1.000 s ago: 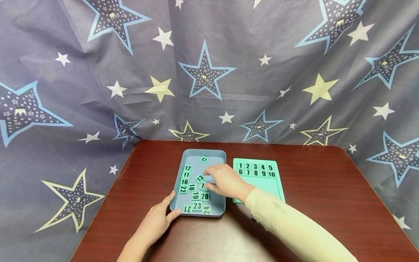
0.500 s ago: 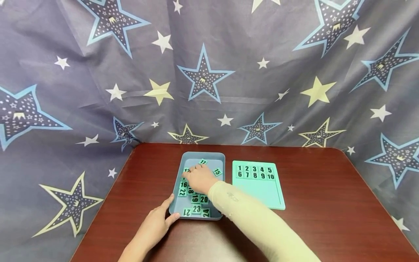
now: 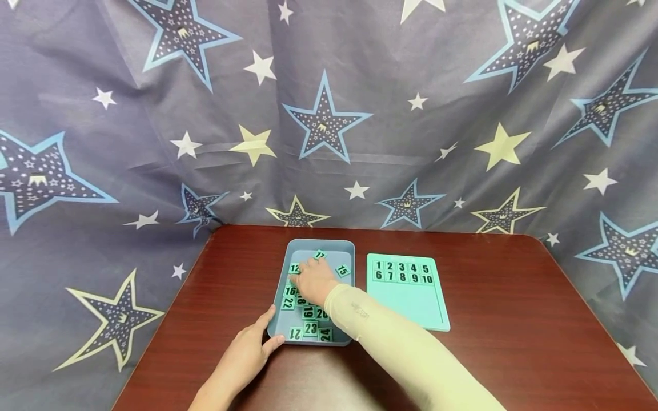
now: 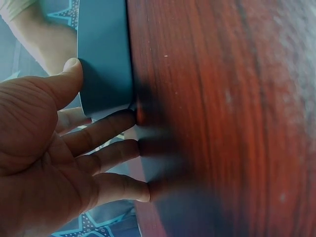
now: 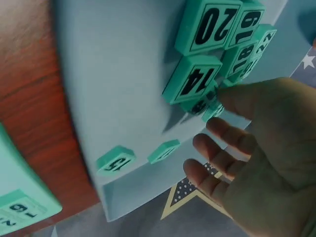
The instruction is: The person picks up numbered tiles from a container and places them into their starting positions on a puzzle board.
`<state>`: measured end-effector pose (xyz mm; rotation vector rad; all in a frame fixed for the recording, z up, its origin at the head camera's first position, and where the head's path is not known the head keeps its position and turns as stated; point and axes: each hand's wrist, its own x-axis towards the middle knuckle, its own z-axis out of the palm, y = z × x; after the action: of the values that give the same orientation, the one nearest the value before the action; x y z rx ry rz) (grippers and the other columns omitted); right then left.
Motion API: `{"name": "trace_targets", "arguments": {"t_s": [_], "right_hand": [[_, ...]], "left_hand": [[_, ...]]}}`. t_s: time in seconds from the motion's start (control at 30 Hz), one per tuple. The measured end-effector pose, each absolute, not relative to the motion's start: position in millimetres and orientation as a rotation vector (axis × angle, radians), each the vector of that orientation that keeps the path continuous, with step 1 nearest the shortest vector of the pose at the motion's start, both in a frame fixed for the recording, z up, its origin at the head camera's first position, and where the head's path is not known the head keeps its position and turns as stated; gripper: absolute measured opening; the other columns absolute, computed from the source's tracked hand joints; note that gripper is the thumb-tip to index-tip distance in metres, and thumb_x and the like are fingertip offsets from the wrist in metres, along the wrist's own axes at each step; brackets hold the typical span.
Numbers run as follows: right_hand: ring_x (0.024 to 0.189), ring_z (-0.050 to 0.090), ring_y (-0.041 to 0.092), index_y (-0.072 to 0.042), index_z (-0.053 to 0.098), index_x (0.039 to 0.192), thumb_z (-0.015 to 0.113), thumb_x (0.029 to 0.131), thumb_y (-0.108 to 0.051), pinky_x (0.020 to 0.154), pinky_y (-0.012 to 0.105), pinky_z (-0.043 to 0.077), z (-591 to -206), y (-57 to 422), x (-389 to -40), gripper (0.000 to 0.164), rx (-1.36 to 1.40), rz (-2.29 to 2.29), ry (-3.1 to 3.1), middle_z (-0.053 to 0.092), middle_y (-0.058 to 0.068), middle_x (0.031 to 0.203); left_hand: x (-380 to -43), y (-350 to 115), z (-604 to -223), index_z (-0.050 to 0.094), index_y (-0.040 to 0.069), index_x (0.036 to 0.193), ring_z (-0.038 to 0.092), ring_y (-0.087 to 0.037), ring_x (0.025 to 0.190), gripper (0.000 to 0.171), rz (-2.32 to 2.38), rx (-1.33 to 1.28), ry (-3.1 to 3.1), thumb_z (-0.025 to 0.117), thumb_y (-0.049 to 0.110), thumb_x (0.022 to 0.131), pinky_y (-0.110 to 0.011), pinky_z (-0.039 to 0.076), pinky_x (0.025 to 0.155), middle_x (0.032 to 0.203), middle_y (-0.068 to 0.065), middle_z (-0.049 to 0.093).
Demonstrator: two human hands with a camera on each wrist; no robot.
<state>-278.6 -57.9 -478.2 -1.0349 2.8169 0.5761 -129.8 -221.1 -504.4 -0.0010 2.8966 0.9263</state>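
A shallow blue-grey rectangular tray (image 3: 334, 245), smooth and round-cornered, lies on a glossy reddish-brown wood-grain table (image 3: 514, 319). The left hand (image 3: 249, 351) touches its near left corner: the thumb tip rests on the rim, and the fingers are spread apart, nearly straight, beside the wall.

The right hand (image 3: 315, 281), below a pale yellow close-fitting fabric sleeve (image 3: 406, 354), is inside the tray over a cluster of thick green square tiles with bold black numerals. Its fingers are bent and slightly apart, the thumb tip at the edge of the cluster; whether a tile is clamped between thumb and fingertip cannot be told.

The tile marked 14 (image 5: 195, 79), flat-faced and crisp-edged, leans on its neighbours just beside the thumb. The tile marked 15 (image 3: 342, 270) and the tile marked 17 (image 3: 320, 254) lie turned askew towards the far end; tiles 21, 23 and 24 sit near the close wall.

To the tray's right is a flat mint-green board (image 3: 411, 302), with two neat rows of tiles numbered 1 to 10. Behind hangs a creased grey cloth (image 3: 432, 63) printed with stars.
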Motion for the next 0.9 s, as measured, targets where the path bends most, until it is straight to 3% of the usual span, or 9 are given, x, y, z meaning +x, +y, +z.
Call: {"name": "trace_targets", "arguments": {"t_s": [0.1,0.2,0.37,0.47,0.67,0.9], "right_hand": [[0.13,0.062,0.018,-0.032,0.069,0.141,0.047,0.115,-0.034,0.112,0.037,0.052,-478.8,-53.5,-280.1,0.034,-1.07,0.5,2.838,0.069,-0.005,0.139],[0.113,0.072,0.017,-0.03,0.08,0.115,0.058,0.111,-0.034,0.099,0.035,0.057,-482.9,-50.7,-282.0,0.022,-1.099,0.367,2.896,0.079,-0.007,0.116],[0.086,0.074,0.016,-0.027,0.075,0.082,0.067,0.105,-0.032,0.091,0.038,0.059,-490.9,-50.3,-284.5,0.025,-1.046,0.191,2.968,0.077,-0.008,0.084],[0.087,0.074,0.017,-0.027,0.075,0.085,0.065,0.107,-0.028,0.097,0.04,0.058,-491.7,-51.6,-283.9,0.024,-0.998,0.204,2.968,0.077,-0.007,0.087],[0.109,0.072,0.017,-0.03,0.078,0.108,0.06,0.109,-0.027,0.097,0.037,0.052,-487.6,-51.1,-281.0,0.019,-1.039,0.307,2.96,0.08,-0.007,0.106],[0.107,0.073,0.022,-0.025,0.08,0.113,0.078,0.098,-0.032,0.099,0.043,0.056,-465.1,-10.3,-270.3,0.016,-1.209,-0.157,3.111,0.082,-0.006,0.111]], "left_hand": [[-129.4,-222.1,-504.8,0.044,0.011,0.164,0.06,-0.046,0.139,0.071,0.926,-0.009,2.891,0.073,0.033,0.103,-0.065,0.048,0.112,0.153,-0.026,0.06],[-127.9,-223.1,-504.7,0.045,0.011,0.164,0.06,-0.047,0.138,0.071,0.911,-0.02,2.899,0.073,0.032,0.103,-0.065,0.048,0.112,0.151,-0.027,0.061],[-126.7,-223.3,-505.9,0.046,0.01,0.163,0.061,-0.049,0.135,0.07,0.898,-0.008,2.912,0.073,0.033,0.103,-0.066,0.049,0.11,0.149,-0.028,0.062],[-127.1,-223.2,-506.5,0.046,0.01,0.163,0.061,-0.049,0.135,0.07,0.901,-0.002,2.909,0.072,0.033,0.103,-0.067,0.048,0.11,0.15,-0.028,0.062],[-127.3,-223.4,-505.1,0.045,0.01,0.164,0.06,-0.05,0.136,0.07,0.9,-0.018,2.899,0.072,0.033,0.103,-0.067,0.048,0.111,0.151,-0.028,0.061],[-130.4,-220.4,-503.4,0.043,0.011,0.165,0.059,-0.048,0.139,0.071,0.915,-0.012,2.88,0.071,0.035,0.104,-0.067,0.048,0.111,0.152,-0.027,0.06]]}}
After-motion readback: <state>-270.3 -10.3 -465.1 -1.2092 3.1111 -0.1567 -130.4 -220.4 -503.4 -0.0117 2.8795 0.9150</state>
